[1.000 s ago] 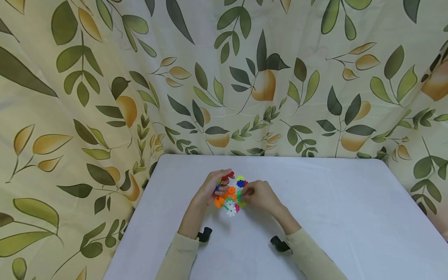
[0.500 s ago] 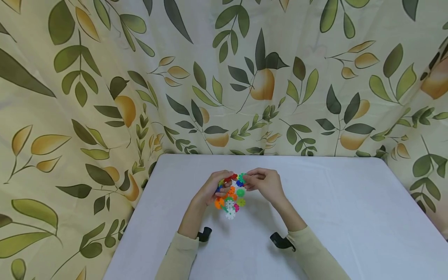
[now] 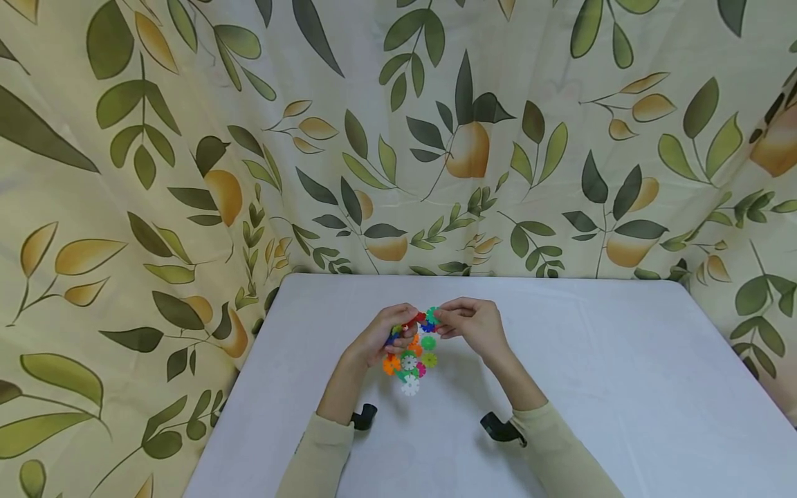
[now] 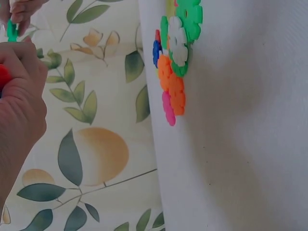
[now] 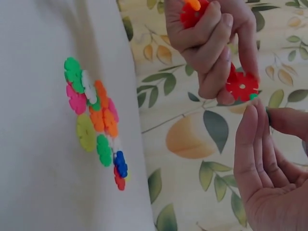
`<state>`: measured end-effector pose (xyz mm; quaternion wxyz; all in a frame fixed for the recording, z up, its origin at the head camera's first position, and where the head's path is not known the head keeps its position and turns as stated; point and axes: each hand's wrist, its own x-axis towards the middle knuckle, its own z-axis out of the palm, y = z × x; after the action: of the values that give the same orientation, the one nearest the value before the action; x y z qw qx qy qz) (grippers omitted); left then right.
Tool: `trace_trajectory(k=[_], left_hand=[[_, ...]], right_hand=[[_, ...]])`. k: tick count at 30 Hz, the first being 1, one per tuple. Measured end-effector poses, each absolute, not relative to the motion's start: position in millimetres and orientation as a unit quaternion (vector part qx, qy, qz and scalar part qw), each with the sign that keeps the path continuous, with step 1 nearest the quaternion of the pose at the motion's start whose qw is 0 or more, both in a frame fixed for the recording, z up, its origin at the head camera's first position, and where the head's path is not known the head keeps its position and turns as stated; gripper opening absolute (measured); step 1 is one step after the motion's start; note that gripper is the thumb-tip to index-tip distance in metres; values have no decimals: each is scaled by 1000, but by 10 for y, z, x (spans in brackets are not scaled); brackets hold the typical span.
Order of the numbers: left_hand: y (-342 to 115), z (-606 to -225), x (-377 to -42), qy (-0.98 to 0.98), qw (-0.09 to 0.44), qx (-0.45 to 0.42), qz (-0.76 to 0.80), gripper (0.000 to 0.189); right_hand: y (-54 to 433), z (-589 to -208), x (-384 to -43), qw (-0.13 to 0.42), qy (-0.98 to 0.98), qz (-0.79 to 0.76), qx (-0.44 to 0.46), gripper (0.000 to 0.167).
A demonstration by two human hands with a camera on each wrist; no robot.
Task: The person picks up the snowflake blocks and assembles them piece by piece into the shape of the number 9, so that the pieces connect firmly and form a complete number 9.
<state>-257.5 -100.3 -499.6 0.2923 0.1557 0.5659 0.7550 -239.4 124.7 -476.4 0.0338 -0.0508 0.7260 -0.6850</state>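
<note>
My left hand [image 3: 378, 337] grips several joined plastic snowflake discs, red, blue and yellow among them in the head view. A notched red disc [image 5: 242, 86] sticks out past its fingers in the right wrist view. Opposite it, my right hand [image 3: 478, 330] pinches a green snowflake disc [image 3: 432, 315] between thumb and fingers. The green disc's edge meets the red one; whether their slots interlock I cannot tell. Most of the green disc is hidden by fingers in the right wrist view.
Loose discs lie on the white table [image 3: 560, 360] below the hands, including a yellow disc [image 5: 85, 132], an orange disc [image 4: 177, 96] and a white disc [image 3: 409, 385]. A leaf-patterned curtain [image 3: 436, 228] hangs behind the table's far edge.
My right hand has picked the green disc up from among the loose ones and brought it up to the red disc in my left hand. Over the last half second both hands moved little.
</note>
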Motion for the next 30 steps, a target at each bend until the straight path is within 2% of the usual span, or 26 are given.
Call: trace_trajectory(k=[8, 13, 19, 26, 30], left_hand=[[-1014, -5001, -2584, 591, 286, 182, 732, 27], [-1006, -4995, -2574, 588, 292, 182, 732, 19], [-947, -4981, -2555, 590, 297, 190, 726, 21], [-923, -4986, -2528, 592, 305, 178, 724, 19], [-918, -4983, -2538, 595, 290, 163, 732, 23]], right_hand=[[1241, -4753, -2396, 30, 734, -677, -42, 28], [1242, -4761, -2400, 33, 735, -676, -42, 26], [1238, -4762, -2406, 41, 727, -684, -40, 24], [1229, -4787, -2388, 54, 725, -686, -31, 23], [1249, -4794, -2407, 56, 722, -688, -40, 26]])
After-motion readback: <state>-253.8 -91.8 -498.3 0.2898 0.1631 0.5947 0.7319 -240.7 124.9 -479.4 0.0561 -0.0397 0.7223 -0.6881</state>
